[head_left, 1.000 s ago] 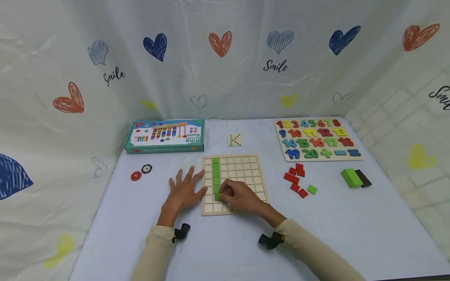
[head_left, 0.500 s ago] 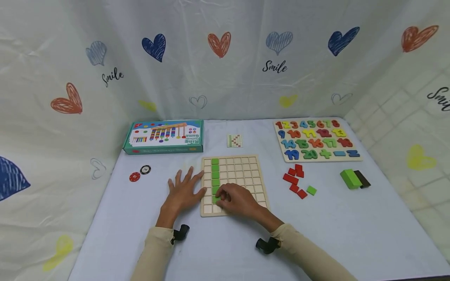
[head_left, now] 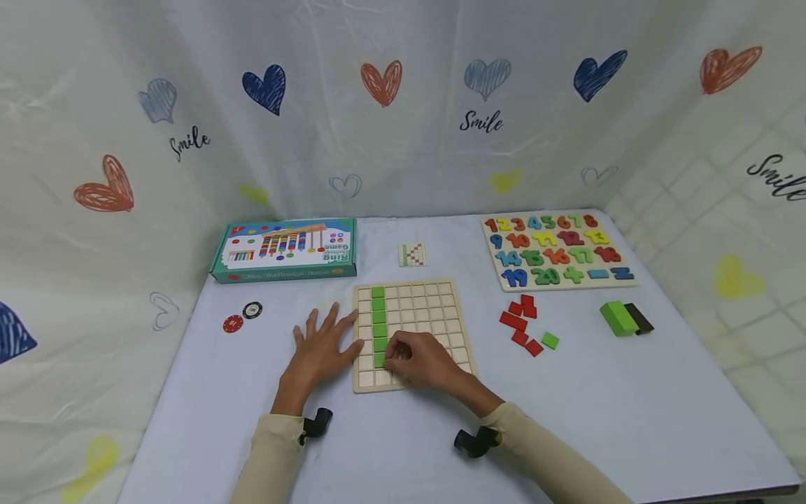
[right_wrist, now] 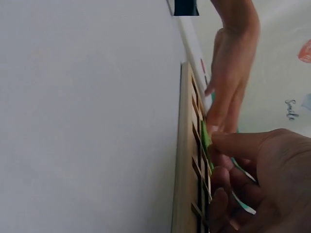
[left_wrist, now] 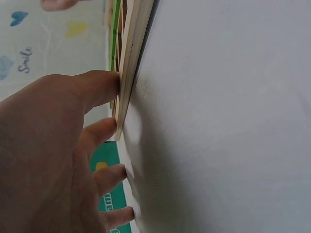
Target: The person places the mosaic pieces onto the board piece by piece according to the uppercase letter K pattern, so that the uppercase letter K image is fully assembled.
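the lowest green tile (head_left: 379, 359) lies in the second column of the wooden grid board (head_left: 415, 308), just above its bottom row; the right hand (head_left: 422, 358) keeps a narrow grip there, thumb and fingertips seeming to pinch its right edge. the left hand (head_left: 319, 350) is spread wide, thumb and forefinger touching the board's left side. the tile should be light, stiff and hard to break, perhaps a little slippery on its flat face; opposite edges look the best hold, since the cell leaves little to grab. the board, probably rigid, is best steadied by its rim. it rests flat on a white-covered table (head_left: 598, 392), red tiles (head_left: 513, 321) to the right, a heart-printed sheet (head_left: 434, 161) hanging behind.
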Demonstrator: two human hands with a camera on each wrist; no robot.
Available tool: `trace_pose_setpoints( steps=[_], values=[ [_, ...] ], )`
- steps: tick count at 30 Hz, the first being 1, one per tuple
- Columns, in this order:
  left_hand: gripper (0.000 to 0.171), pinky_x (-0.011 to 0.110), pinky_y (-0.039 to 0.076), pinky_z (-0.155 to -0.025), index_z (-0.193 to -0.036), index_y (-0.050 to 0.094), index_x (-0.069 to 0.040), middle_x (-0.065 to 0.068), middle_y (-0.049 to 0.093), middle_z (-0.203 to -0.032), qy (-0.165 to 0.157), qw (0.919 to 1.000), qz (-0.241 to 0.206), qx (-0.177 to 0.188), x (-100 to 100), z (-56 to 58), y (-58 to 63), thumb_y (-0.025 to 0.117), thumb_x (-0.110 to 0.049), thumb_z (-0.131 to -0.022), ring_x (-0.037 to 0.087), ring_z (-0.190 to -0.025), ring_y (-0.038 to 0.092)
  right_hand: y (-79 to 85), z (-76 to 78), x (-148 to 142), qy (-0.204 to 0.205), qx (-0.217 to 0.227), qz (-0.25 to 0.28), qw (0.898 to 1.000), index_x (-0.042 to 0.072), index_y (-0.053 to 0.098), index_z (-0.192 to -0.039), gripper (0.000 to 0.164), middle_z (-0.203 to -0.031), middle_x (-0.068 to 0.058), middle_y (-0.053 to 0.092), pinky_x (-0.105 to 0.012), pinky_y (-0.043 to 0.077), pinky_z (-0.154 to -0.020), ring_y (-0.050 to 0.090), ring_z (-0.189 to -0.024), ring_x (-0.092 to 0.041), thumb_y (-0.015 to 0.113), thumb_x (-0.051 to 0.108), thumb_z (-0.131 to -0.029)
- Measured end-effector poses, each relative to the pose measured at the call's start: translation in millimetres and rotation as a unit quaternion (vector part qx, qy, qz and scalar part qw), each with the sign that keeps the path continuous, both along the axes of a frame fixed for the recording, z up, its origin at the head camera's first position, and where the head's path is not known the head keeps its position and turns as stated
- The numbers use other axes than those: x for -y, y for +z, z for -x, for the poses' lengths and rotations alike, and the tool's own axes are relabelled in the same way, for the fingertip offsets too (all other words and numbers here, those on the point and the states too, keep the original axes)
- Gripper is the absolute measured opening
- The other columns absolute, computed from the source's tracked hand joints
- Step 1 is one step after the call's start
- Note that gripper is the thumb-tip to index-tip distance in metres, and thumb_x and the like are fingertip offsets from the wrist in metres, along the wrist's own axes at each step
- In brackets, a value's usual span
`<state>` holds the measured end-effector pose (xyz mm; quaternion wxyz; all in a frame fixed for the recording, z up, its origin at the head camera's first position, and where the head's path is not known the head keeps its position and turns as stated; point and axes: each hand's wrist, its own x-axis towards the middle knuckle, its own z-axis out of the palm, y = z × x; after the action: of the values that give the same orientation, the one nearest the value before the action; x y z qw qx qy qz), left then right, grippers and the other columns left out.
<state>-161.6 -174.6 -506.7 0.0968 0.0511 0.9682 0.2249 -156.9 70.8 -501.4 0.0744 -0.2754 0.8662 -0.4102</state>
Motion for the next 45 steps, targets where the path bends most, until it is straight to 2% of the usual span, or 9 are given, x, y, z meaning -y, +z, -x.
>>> trace_pose_setpoints(
  steps=[4, 8, 14, 18, 22, 26, 32, 39, 45],
  values=[
    [0.069, 0.085, 0.004, -0.117, -0.165, 0.042, -0.027, 0.015, 0.020, -0.177, -0.001, 1.0000, -0.001, 0.004, -0.3, -0.3, -0.2, 0.064, -0.048, -0.103, 0.054, -0.160, 0.005, 8.2, -2.8, -25.7, -0.014, 0.002, 0.022, 1.000, 0.017, 0.072, -0.095, 0.012, -0.086, 0.010, 0.070, -0.023, 0.053, -0.070, 0.062, -0.077, -0.006, 0.082, 0.012, -0.093],
    [0.070, 0.085, 0.003, -0.117, -0.165, 0.041, -0.028, 0.015, 0.019, -0.177, 0.000, 1.0000, -0.002, 0.007, -0.5, -0.4, -1.1, 0.064, -0.049, -0.103, 0.054, -0.160, 0.004, 19.2, -1.2, -71.2, -0.051, -0.011, 0.014, 0.999, 0.015, 0.073, -0.099, 0.011, -0.088, 0.009, 0.069, -0.024, 0.054, -0.071, 0.062, -0.081, -0.010, 0.082, 0.011, -0.094],
    [0.069, 0.084, 0.001, -0.118, -0.166, 0.040, -0.028, 0.014, 0.017, -0.178, 0.003, 0.9999, -0.004, 0.011, -0.7, -1.4, 0.9, 0.063, -0.049, -0.104, 0.052, -0.161, 0.002, 32.2, 9.8, -154.7, -0.133, -0.031, -0.091, 0.986, 0.011, 0.074, -0.104, 0.012, -0.090, 0.004, 0.071, -0.024, 0.053, -0.066, 0.062, -0.082, -0.015, 0.080, 0.012, -0.095],
    [0.069, 0.084, 0.001, -0.118, -0.166, 0.040, -0.028, 0.014, 0.017, -0.178, 0.003, 0.9999, -0.005, 0.011, -0.7, -1.1, 0.8, 0.063, -0.048, -0.104, 0.052, -0.161, 0.002, 43.0, 14.4, -205.2, -0.171, 0.019, -0.177, 0.969, 0.005, 0.072, -0.113, 0.023, -0.098, -0.007, 0.073, -0.029, 0.055, -0.065, 0.064, -0.088, -0.023, 0.079, 0.019, -0.096],
    [0.070, 0.083, 0.000, -0.118, -0.166, 0.040, -0.029, 0.013, 0.017, -0.178, 0.004, 0.9999, -0.006, 0.016, -0.4, -0.9, -0.6, 0.063, -0.049, -0.103, 0.052, -0.161, 0.002, 44.4, 16.7, -239.9, -0.173, 0.069, -0.217, 0.958, 0.000, 0.069, -0.120, 0.037, -0.108, -0.016, 0.071, -0.039, 0.061, -0.071, 0.066, -0.096, -0.030, 0.080, 0.024, -0.095],
    [0.070, 0.084, 0.001, -0.118, -0.166, 0.040, -0.029, 0.013, 0.017, -0.178, 0.005, 0.9999, -0.005, 0.016, 0.3, -0.7, -0.4, 0.064, -0.049, -0.103, 0.052, -0.161, 0.002, 34.9, 18.2, -255.7, -0.168, 0.075, -0.220, 0.958, -0.002, 0.069, -0.120, 0.039, -0.108, -0.016, 0.071, -0.041, 0.061, -0.077, 0.065, -0.097, -0.030, 0.082, 0.025, -0.094],
    [0.070, 0.084, 0.002, -0.118, -0.165, 0.040, -0.030, 0.013, 0.018, -0.178, 0.002, 0.9999, -0.002, 0.013, 0.7, 1.3, 0.1, 0.064, -0.050, -0.103, 0.052, -0.161, 0.003, 27.3, 21.5, -258.3, -0.184, 0.077, -0.221, 0.955, 0.000, 0.072, -0.115, 0.033, -0.106, -0.015, 0.070, -0.036, 0.058, -0.075, 0.063, -0.094, -0.028, 0.082, 0.023, -0.093],
    [0.071, 0.083, 0.001, -0.118, -0.166, 0.040, -0.030, 0.013, 0.017, -0.178, 0.005, 0.9998, -0.001, 0.019, 0.0, 3.0, -2.2, 0.065, -0.050, -0.102, 0.052, -0.161, 0.002, 28.5, 23.0, -259.4, -0.209, 0.122, -0.232, 0.942, -0.002, 0.071, -0.111, 0.034, -0.104, -0.018, 0.069, -0.037, 0.057, -0.073, 0.063, -0.094, -0.031, 0.081, 0.025, -0.094],
    [0.071, 0.084, 0.001, -0.117, -0.166, 0.039, -0.029, 0.013, 0.016, -0.178, 0.003, 0.9999, 0.001, 0.016, 1.0, 3.5, -2.1, 0.064, -0.049, -0.102, 0.053, -0.161, 0.002, 24.8, 20.5, -258.6, -0.210, 0.111, -0.214, 0.947, -0.003, 0.068, -0.111, 0.035, -0.104, -0.017, 0.069, -0.036, 0.057, -0.074, 0.063, -0.095, -0.031, 0.081, 0.025, -0.094]
  ],
)
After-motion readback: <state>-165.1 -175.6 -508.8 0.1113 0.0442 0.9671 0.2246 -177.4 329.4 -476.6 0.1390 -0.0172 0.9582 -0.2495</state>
